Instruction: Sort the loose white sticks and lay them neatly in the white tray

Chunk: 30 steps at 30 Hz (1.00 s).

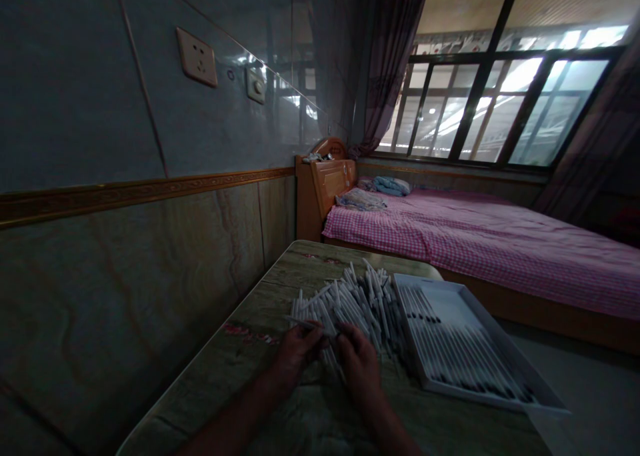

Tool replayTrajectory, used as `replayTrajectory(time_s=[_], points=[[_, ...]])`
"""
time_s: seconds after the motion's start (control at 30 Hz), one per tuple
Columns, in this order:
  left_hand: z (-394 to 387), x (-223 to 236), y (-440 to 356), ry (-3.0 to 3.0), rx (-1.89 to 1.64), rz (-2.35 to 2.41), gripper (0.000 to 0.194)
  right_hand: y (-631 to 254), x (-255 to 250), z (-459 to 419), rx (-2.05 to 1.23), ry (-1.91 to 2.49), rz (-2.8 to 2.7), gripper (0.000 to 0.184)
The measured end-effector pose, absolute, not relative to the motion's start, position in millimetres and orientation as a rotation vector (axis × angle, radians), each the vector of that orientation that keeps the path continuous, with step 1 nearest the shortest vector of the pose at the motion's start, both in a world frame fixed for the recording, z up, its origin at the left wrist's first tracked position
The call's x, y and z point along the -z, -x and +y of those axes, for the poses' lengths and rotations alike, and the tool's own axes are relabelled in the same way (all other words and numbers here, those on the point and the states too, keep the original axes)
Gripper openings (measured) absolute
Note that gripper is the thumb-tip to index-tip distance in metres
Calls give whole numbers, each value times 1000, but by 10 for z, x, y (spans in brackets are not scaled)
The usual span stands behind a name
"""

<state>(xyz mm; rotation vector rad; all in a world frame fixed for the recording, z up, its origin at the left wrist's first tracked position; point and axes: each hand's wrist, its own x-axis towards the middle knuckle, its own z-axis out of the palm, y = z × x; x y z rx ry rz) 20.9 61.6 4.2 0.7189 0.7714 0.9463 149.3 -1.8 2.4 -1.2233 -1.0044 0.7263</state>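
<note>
A heap of slim white pens (345,303), some with dark parts, lies on the table in front of me. My left hand (299,351) pinches a thin pen (301,322) that points up to the left over the near side of the heap. Close beside it, my right hand (357,357) has its fingers curled together at the heap's edge; what they hold is dark and blurred. To the right of the heap, a shallow white tray (493,389) holds white pens with black ends (465,353), laid side by side in rows.
The table (220,383) has a wood-grain top with red flower prints and runs along a tiled wall (200,256). Beyond it stands a bed (450,223) with a pink checked cover and wooden headboard (333,183). A window (480,103) with curtains is behind.
</note>
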Motion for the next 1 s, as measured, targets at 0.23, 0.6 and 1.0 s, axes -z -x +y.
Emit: replayTrajectory(time_s=[0.23,0.6,1.0], points=[[607,-68,-209,-747,-998,790,49,-1498,-18,-7,-834,1141,-860,23],[606,-64,-241,-765,-1017,844,51,-1471,14,-9,-782,1203,-831,23],[615,-40,-225,-794,-1001,852,50,-1473,-81,-49,-665,1279,-912,17]])
